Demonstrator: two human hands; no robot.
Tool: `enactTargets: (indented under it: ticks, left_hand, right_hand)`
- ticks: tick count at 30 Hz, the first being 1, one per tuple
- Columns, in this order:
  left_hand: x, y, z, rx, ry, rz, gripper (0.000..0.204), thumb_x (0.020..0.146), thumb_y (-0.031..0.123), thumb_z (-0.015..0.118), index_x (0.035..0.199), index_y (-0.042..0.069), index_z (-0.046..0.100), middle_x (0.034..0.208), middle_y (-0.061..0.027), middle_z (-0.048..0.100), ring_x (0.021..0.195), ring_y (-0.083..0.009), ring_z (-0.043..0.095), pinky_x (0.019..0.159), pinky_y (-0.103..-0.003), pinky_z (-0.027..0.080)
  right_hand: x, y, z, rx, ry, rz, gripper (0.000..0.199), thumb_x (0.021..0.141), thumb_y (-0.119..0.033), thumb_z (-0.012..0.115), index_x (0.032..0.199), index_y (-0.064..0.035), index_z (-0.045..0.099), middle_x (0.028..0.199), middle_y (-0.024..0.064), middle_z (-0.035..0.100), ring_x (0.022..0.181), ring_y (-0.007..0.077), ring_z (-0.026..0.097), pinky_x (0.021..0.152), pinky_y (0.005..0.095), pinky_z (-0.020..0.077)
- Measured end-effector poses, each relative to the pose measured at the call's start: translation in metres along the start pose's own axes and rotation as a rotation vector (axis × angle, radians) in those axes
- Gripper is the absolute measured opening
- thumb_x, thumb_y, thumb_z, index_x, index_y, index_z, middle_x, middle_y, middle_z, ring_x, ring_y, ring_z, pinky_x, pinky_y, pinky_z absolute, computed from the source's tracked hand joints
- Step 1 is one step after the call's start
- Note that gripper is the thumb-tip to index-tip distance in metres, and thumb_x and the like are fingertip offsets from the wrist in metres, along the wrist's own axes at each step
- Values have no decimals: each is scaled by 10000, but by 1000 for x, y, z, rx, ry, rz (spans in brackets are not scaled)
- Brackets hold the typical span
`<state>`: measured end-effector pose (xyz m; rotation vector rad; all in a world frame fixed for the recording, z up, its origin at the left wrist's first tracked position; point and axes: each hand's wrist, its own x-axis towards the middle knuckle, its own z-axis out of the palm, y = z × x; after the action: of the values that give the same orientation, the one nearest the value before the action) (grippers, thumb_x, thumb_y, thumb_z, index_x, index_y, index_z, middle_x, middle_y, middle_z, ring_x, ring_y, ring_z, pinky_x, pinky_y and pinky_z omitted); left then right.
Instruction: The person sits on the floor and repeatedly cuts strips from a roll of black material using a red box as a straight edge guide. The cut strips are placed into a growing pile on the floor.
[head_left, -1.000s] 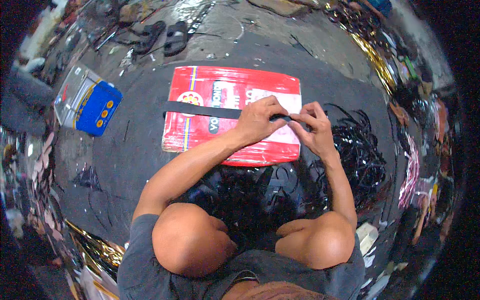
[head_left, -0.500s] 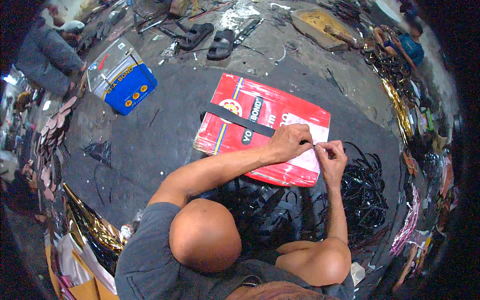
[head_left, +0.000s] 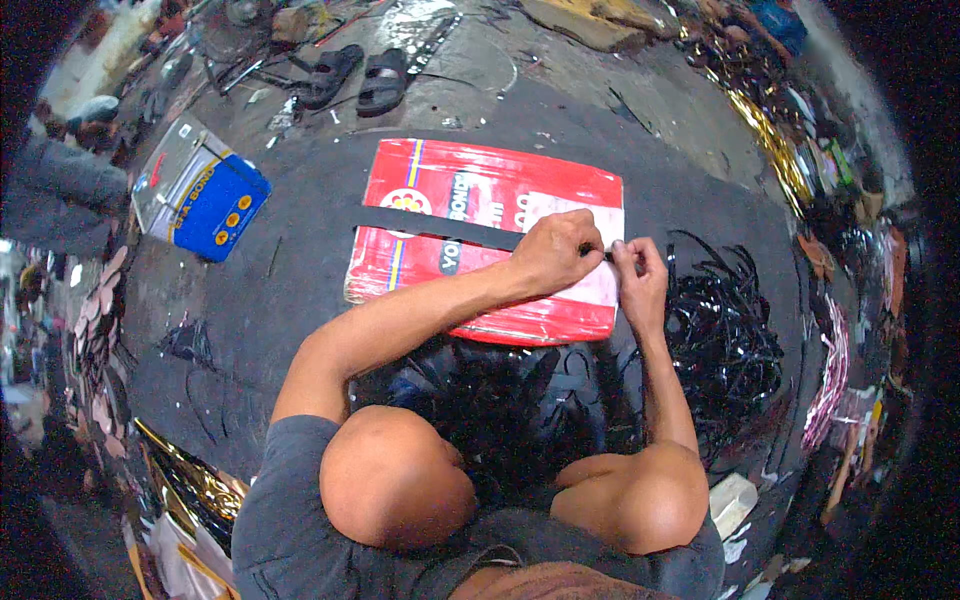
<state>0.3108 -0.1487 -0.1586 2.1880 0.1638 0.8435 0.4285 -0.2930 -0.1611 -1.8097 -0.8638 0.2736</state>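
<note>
The dark floor (head_left: 250, 300) carries a flat red package (head_left: 480, 250). A black strip (head_left: 430, 225) lies across the package. The left hand (head_left: 555, 250) and right hand (head_left: 638, 270) pinch the strip's right end, each grip closed on it.

Single head view, steep downward onto floor (head_left: 300, 270), close overhead.
</note>
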Motion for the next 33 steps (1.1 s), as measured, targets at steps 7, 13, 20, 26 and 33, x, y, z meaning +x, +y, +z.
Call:
enactTargets:
  ticks: [7, 13, 20, 26, 33]
  left_hand:
    - [2, 7, 13, -130, 70, -8, 71, 783, 66, 724, 766, 4, 693, 747, -123, 621, 677, -278, 645, 622, -384, 510]
    - [8, 12, 15, -142, 51, 6, 57, 789, 51, 722, 774, -2, 707, 730, -109, 620, 652, -242, 636, 613, -359, 508]
    - [7, 10, 13, -108, 20, -19, 45, 787, 56, 747, 800, 14, 737, 756, -93, 659, 665, -189, 646, 622, -325, 518]
    - [7, 10, 12, -111, 2, -30, 59, 786, 71, 755, 818, 23, 749, 779, -90, 680, 694, -176, 661, 644, -317, 529]
    - [7, 11, 12, -115, 26, 23, 53, 774, 52, 735, 804, 9, 739, 758, -99, 668, 656, -199, 657, 609, -319, 521]
  right_hand:
    - [2, 20, -1, 23, -29, -76, 269, 1022, -251, 584, 850, -50, 540, 713, -9, 484, 646, 73, 439, 558, 284, 394]
    - [-5, 16, -11, 851, -216, 572, 302, 1027, -423, 564, 927, -140, 530, 661, -67, 462, 466, 24, 380, 391, 220, 294]
    - [40, -25, 0, -459, 0, 35, 286, 989, -277, 545, 955, 4, 584, 917, 280, 680, 892, 498, 650, 799, 565, 496]
    - [36, 36, 7, -206, 76, 146, 243, 964, -230, 575, 998, 8, 613, 974, 268, 684, 976, 460, 652, 822, 526, 503]
    - [7, 143, 2, -509, 135, 220, 241, 963, -222, 557, 1029, 5, 599, 991, 255, 693, 976, 465, 655, 836, 548, 512]
